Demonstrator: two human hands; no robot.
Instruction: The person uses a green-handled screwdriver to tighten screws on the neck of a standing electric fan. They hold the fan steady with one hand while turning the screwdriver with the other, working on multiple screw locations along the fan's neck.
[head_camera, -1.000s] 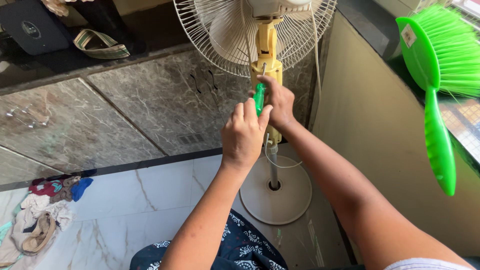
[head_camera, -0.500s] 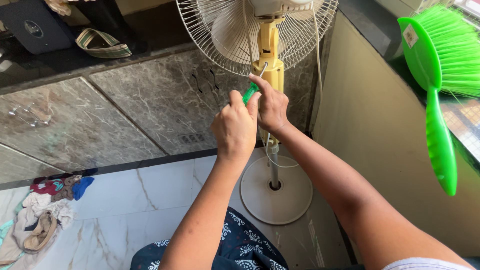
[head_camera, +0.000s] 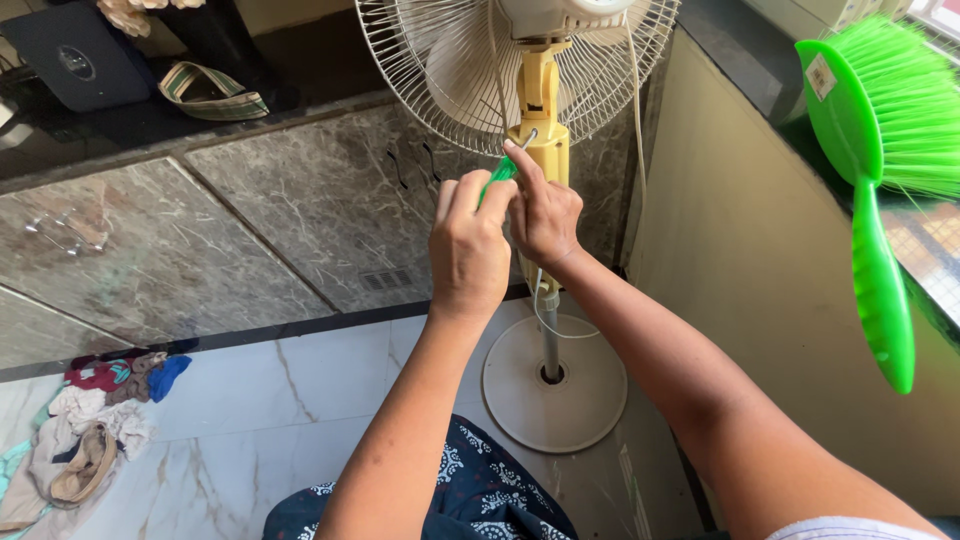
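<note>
While I look down from above, my right hand (head_camera: 545, 215) is closed around a green-handled screwdriver (head_camera: 500, 178), its long axis slanting up and to the right so the metal tip meets the yellow fan column (head_camera: 545, 150) just below the wire cage (head_camera: 440, 70). My left hand (head_camera: 468, 245) sits just beside it, fingers curled against the handle's lower end, its grip also closed there. Both hands are level with the column; the right is nearer it. A green brush (head_camera: 880, 180) hangs well apart at right.

I'm in a home: a pedestal fan (head_camera: 530, 90) on marble floor (head_camera: 300, 400), crumpled clothes (head_camera: 90, 430) heaped left, a green brush (head_camera: 880, 200) right.
</note>
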